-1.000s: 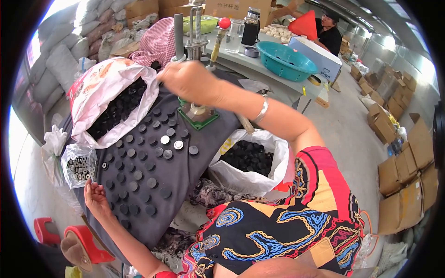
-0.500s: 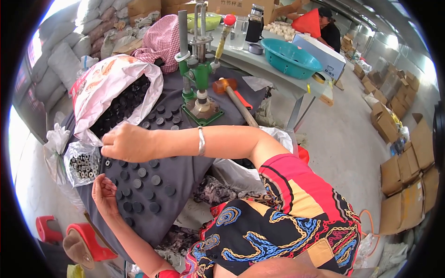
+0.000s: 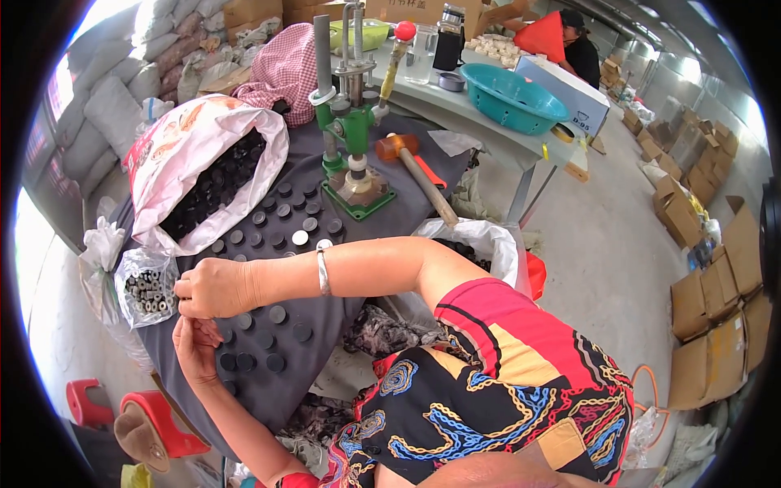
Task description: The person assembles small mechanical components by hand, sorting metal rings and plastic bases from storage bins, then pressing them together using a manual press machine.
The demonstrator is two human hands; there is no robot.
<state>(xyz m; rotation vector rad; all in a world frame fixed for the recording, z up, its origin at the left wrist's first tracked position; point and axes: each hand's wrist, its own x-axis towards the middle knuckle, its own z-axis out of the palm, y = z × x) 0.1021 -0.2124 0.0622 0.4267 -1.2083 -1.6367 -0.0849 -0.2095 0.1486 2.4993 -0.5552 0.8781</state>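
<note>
My right hand (image 3: 215, 288) reaches across to the left with its fingers pinched together. What it may hold is too small to make out. Just below it is my left hand (image 3: 197, 348), fingers curled in and their tips close to the right hand; its contents are hidden. Beside both hands lies a clear plastic bag (image 3: 147, 286) of small ring-shaped metal parts. Round black caps (image 3: 264, 339) are spread in rows over the dark cloth (image 3: 313, 370), some behind my right forearm. A pink-and-white sack (image 3: 175, 146) lies open, full of black pieces (image 3: 218, 180).
A green hand press (image 3: 355, 130) stands on the cloth, with an orange-headed mallet (image 3: 396, 148) beside it. A white sack (image 3: 498, 246) sits beyond my right arm. The rear table bears a teal basin (image 3: 514, 96). Red stools (image 3: 167, 423) and cardboard boxes (image 3: 708, 366) stand on the floor.
My right hand has moved down toward my left, which has shifted slightly right and up; their fingertips now nearly meet. More caps and the white sack show beyond my right arm.
</note>
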